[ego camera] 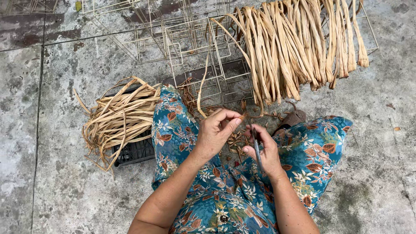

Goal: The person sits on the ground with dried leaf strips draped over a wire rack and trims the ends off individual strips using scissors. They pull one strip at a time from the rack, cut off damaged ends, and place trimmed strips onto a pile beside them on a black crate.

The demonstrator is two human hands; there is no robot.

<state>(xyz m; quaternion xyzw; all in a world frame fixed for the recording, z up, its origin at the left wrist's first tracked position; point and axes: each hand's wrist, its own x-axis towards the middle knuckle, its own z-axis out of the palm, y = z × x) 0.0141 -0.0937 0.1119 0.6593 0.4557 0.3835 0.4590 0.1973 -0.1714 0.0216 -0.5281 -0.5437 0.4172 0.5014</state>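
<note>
A long, pale tan dried fibre strip [203, 82] is pinched between thumb and fingertips of the left hand [215, 132], above the lap. A thin dark metal tool [256, 147], possibly scissors, is grasped in the right hand [265, 152]. A bundle of tan fibre strips [294, 43] lies on thin wire frames [186, 39] on the grey concrete floor [52, 173]. Looser strips [119, 117] are heaped on a black plastic crate [134, 151].

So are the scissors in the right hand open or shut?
Shut, as far as shows: the scissors appear as one narrow dark line in the right hand, with no gap between blades. The handles are hidden.
</note>
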